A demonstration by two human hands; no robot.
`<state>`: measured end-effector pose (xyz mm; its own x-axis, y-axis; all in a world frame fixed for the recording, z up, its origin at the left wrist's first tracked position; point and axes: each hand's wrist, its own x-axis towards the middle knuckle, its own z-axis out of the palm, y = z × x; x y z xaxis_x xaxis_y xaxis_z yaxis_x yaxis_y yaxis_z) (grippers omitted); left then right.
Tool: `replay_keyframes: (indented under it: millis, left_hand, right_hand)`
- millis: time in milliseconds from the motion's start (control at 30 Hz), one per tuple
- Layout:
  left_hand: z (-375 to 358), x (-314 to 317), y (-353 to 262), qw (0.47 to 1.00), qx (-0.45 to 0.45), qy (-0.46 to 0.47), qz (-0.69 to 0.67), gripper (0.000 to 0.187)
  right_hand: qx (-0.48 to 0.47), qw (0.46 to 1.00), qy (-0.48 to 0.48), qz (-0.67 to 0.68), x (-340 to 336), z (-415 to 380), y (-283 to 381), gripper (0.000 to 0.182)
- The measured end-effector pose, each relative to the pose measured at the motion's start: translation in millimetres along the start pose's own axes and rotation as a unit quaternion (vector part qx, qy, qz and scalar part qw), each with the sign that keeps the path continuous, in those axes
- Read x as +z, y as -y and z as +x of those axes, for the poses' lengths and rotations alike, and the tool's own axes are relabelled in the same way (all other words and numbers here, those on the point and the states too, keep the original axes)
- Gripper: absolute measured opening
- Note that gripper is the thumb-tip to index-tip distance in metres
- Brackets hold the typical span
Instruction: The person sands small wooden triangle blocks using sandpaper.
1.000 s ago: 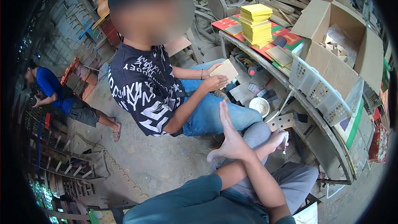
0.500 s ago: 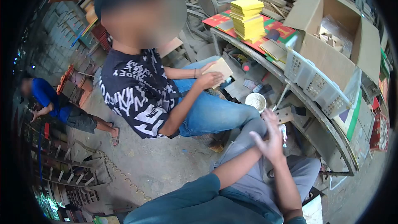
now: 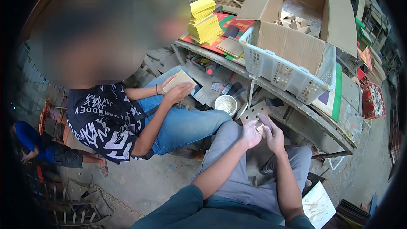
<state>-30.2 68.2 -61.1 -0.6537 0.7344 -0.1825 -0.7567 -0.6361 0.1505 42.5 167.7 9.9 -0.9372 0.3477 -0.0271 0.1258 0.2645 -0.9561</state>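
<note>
Close together above my lap, my left hand closes around a small light wooden piece. My right hand grips a dark brownish strip that lies against the piece. The fingers partly cover both items. Just beyond them is a flat board with round holes. A white bowl of pale material stands to the left of the board.
At left, a seated person holds a flat wooden panel. A bench carries a yellow stack, a white plastic basket and an open cardboard box. Another person is at the far left.
My hands were raised and overlapping with fingers spread; now they are side by side, holding the wooden piece and dark strip. The view has shifted right, so the seated person appears further left.
</note>
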Motion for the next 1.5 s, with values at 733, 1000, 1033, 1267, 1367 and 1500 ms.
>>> replay_keyframes:
  millis: [733, 1000, 1033, 1267, 1367, 1500]
  left_hand:
    - [4, 7, -4, 0.853, 0.071, -0.323, 0.404, 0.041]
    - [-3, 12, -4, 0.847, 0.092, -0.239, 0.466, 0.039]
    - [-3, 13, -4, 0.847, 0.092, -0.239, 0.465, 0.039]
    - [16, -21, 2, 0.809, 0.134, -0.308, 0.483, 0.039]
    - [14, -16, 5, 0.773, 0.189, -0.293, 0.531, 0.043]
    - [20, -35, 15, 0.840, 0.136, -0.185, 0.492, 0.055]
  right_hand:
    - [-0.098, 0.995, 0.010, 0.003, 26, 1, -22, 0.033]
    - [0.021, 0.995, -0.092, -0.018, -8, 26, -64, 0.035]
    - [0.051, 0.994, -0.092, -0.013, -10, 20, -38, 0.032]
    - [-0.022, 0.994, -0.036, 0.103, 25, -7, -23, 0.032]
    - [-0.021, 0.998, -0.028, 0.058, 37, -14, -31, 0.034]
    - [-0.011, 0.997, -0.071, -0.009, 36, -11, -26, 0.038]
